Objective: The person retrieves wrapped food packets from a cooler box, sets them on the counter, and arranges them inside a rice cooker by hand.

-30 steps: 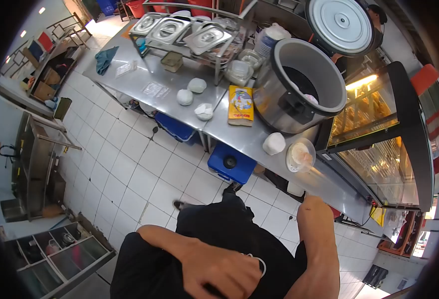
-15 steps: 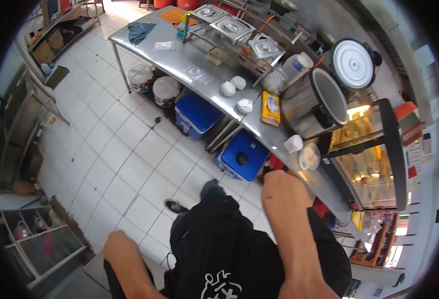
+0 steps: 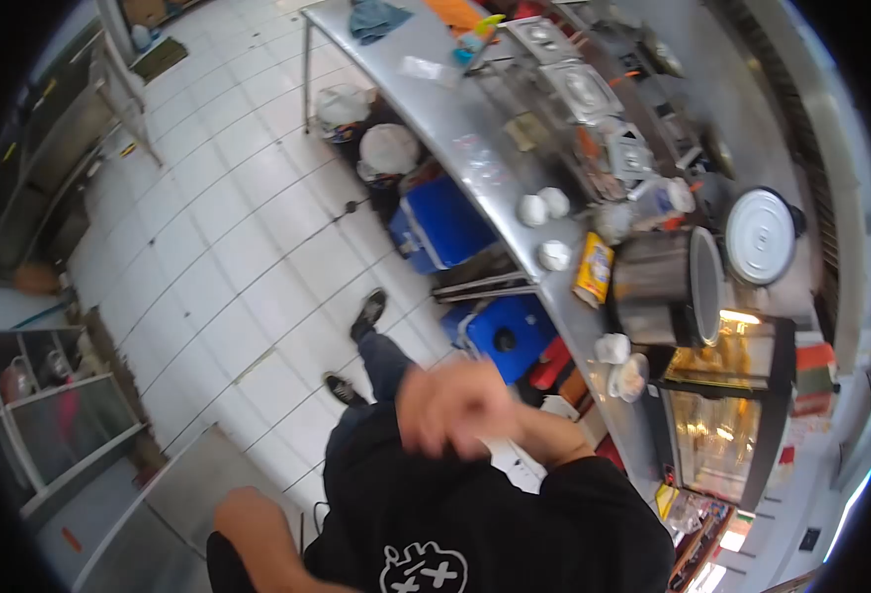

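My right hand (image 3: 455, 405) is raised in front of the black shirt (image 3: 495, 504). Motion smears its fingers; they look partly curled, and I cannot make out anything in them. Down at the lower left, my left hand (image 3: 248, 519) hangs beside a grey metal surface (image 3: 193, 484). Its back faces me and hides the fingers. Neither hand touches the steel counter (image 3: 455, 119) to the right. On that counter stand several white round bundles (image 3: 554, 255), a yellow packet (image 3: 594, 269) and a large metal pot (image 3: 658, 287).
Blue coolers (image 3: 445, 222) and white-covered buckets (image 3: 389, 148) sit under the counter. A lit glass display case (image 3: 717, 435) stands at the right, near a round white lid (image 3: 760, 237). White floor tiles (image 3: 228, 237) lie ahead; a shelf unit (image 3: 70, 415) is at the left.
My right hand has swung inward from the right to the front of the shirt. The view has turned, so the counter sits further right. My feet have shifted, and both shoes now show.
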`<state>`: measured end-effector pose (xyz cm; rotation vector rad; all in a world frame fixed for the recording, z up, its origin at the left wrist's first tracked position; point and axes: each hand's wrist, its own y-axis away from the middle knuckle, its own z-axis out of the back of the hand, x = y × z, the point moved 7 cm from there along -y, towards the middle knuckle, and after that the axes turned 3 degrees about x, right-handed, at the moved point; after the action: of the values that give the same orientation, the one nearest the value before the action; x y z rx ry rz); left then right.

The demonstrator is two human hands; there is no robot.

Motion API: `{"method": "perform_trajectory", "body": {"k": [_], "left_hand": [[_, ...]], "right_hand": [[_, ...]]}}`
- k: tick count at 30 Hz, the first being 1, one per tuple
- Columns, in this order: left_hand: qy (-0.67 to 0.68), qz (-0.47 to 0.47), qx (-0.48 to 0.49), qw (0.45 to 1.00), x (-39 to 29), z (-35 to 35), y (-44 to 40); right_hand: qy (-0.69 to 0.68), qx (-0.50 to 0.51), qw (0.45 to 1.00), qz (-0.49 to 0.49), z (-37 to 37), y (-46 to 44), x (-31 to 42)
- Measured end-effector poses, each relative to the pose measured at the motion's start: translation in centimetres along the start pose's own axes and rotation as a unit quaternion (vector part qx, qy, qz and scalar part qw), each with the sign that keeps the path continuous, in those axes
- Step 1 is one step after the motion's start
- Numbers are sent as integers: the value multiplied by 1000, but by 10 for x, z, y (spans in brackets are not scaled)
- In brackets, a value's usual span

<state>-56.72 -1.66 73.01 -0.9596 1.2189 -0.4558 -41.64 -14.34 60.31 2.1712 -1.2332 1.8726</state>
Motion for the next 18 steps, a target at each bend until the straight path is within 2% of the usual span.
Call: {"method": "perform_trajectory", "body": {"k": [1,2,3,4,5,6,7,9,10,12,13,15,16,18], "left_hand": [[18,1,-11,1000,13,19,0],[22,104,-83,991,43,46,17],[26,206,-152,966,77,72,43],[22,299,-211,930,111,97,75],[-42,429,-252,866,143,124,109],[-110,532,-243,804,174,137,147],[-123,557,-217,792,199,134,176],[-149,602,-162,768,231,119,224],[-102,609,-204,760,243,122,237],[12,620,-288,729,262,124,255],[48,629,-291,719,276,137,264],[127,642,-307,692,299,152,280],[140,642,-350,667,311,160,303],[105,723,-390,560,334,167,369]], "right_hand": [[15,-74,967,-242,45,23,-57],[37,-156,912,-377,85,37,-104],[108,-149,875,-447,131,67,-162],[227,-109,866,-432,175,96,-212],[349,-69,842,-406,218,123,-254],[259,-125,825,-486,260,159,-299],[164,-177,793,-559,292,188,-336],[5,-322,724,-610,348,217,-385],[-74,-388,672,-626,369,228,-412],[-256,-527,644,-492,408,238,-466],[-332,-584,614,-413,440,238,-493],[-416,-656,587,-228,497,233,-544],[-443,-667,578,-157,523,232,-564],[-474,-695,541,-17,574,224,-597]]}}
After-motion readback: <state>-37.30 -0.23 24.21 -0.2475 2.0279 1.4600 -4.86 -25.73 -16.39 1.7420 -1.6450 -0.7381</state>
